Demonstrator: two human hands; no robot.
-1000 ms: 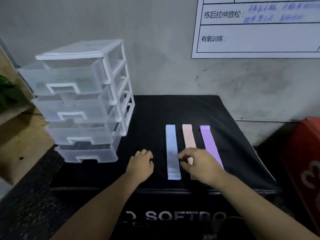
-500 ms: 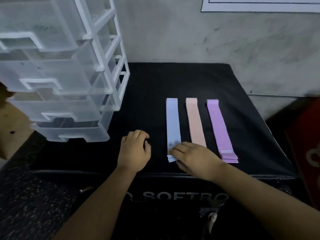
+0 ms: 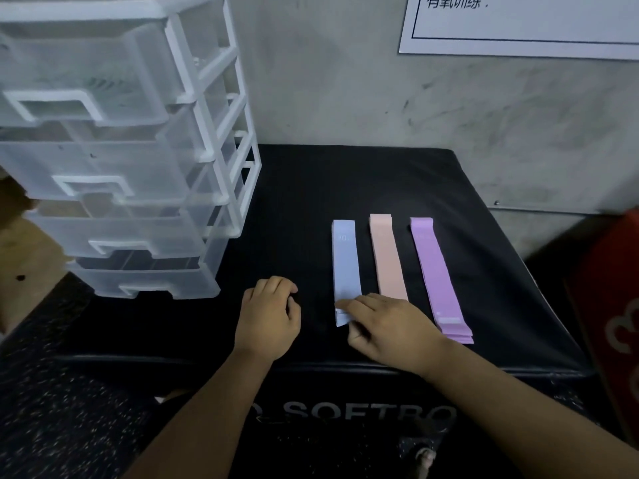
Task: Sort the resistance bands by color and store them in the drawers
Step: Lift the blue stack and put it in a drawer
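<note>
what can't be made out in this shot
All in the head view:
- Near end of the peach band: under the right hand.
- Print on the blue band: too small; its near end lies partly under the fingers.
- The drawers: top and left side cut off by the frame; contents blurred by frosted plastic.
- The wall sheet: mostly cut off by the top edge.
- Label on the purple band: too small.

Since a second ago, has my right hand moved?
Yes. The right hand moved left, off the purple band, its fingers reaching the near end of the blue band.
</note>
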